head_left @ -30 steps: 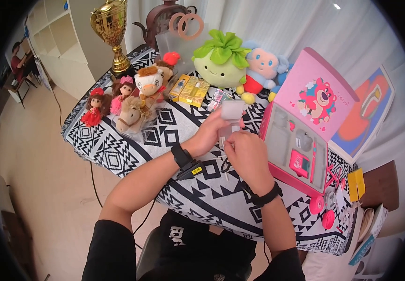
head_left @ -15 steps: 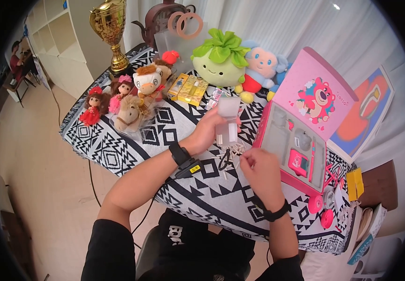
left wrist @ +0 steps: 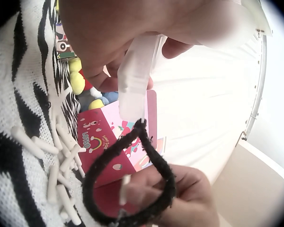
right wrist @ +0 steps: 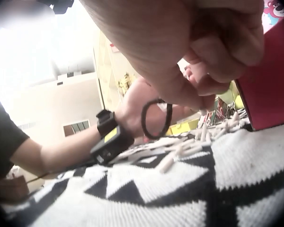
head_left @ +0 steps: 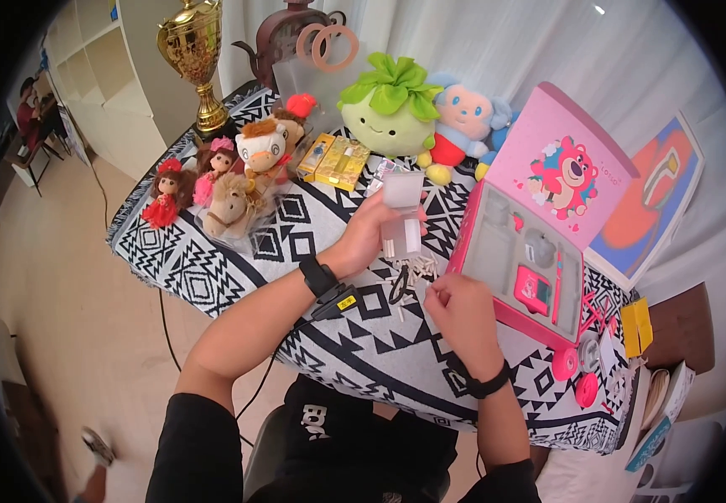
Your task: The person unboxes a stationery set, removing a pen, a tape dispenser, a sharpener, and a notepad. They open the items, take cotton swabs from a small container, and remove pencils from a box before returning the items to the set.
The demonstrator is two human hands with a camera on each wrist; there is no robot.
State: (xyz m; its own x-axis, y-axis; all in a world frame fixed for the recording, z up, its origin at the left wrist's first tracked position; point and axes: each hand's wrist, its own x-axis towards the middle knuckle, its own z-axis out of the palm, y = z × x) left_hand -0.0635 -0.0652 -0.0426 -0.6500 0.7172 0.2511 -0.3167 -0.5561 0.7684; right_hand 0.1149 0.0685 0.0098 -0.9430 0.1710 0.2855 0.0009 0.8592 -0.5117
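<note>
My left hand [head_left: 359, 240] grips a small clear plastic box [head_left: 401, 236] with its lid raised; some white sticks stand inside it. In the left wrist view the box [left wrist: 135, 78] tilts down from the fingers. Several short white sticks [left wrist: 68, 163] lie loose on the patterned cloth below. To the right of the box, my right hand [head_left: 466, 317] pinches one short white stick [left wrist: 125, 189] between thumb and finger, over the cloth. A black loop [head_left: 399, 284] shows between the hands.
An open pink box [head_left: 566, 329] with a bear on its lid stands at the right. Plush toys [head_left: 388, 126], dolls [head_left: 166, 199], yellow boxes [head_left: 339, 165] and a gold trophy [head_left: 203, 59] line the back and left. Pink reels [head_left: 564, 364] lie at the right edge.
My right hand has moved away from the clear box, down and to the right, and now pinches a stick. My left hand has shifted slightly left, still gripping the box.
</note>
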